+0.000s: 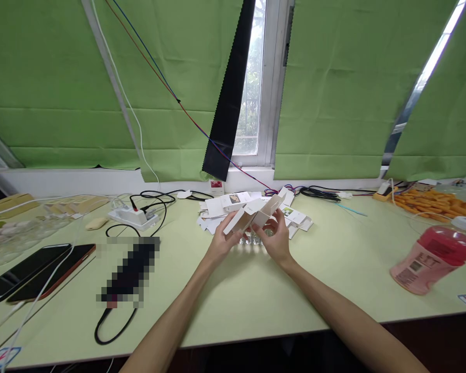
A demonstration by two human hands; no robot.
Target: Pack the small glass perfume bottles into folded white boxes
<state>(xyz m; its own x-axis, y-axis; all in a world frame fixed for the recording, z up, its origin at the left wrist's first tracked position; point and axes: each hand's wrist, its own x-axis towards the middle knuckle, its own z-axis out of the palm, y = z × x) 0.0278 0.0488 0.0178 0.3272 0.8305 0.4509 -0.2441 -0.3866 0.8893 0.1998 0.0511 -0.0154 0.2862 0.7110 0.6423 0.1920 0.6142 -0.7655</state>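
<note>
Both hands are on one thing: a white cardboard box [241, 219], thin-walled, oblong, its flaps loose, held tilted above the pale green tabletop [341, 254] straight ahead of the wearer. Left hand [222, 244] closes on the box's lower left end; right hand [278, 241] takes it nearer the middle and right, thumb on the near side, other fingers partly hidden behind the card. The hands stand apart from each other, the box bridging them. Long axis appears to run aslant, from low at left to higher at right and away from the wearer, though overlapping flaps blur where the box ends and the card behind begins. Key relation, by judgement: the box lies directly over a short row of small, shiny, clear-and-silver pieces [252, 239] on the table, between the two hands. The right hand seems the nearer to these, its curled fingers close against the row; whether it touches them cannot be told. Just beyond, a loose pile of flattened white printed cartons [213, 208] hems the far side. The near side, toward the forearms, shows bare tabletop.
</note>
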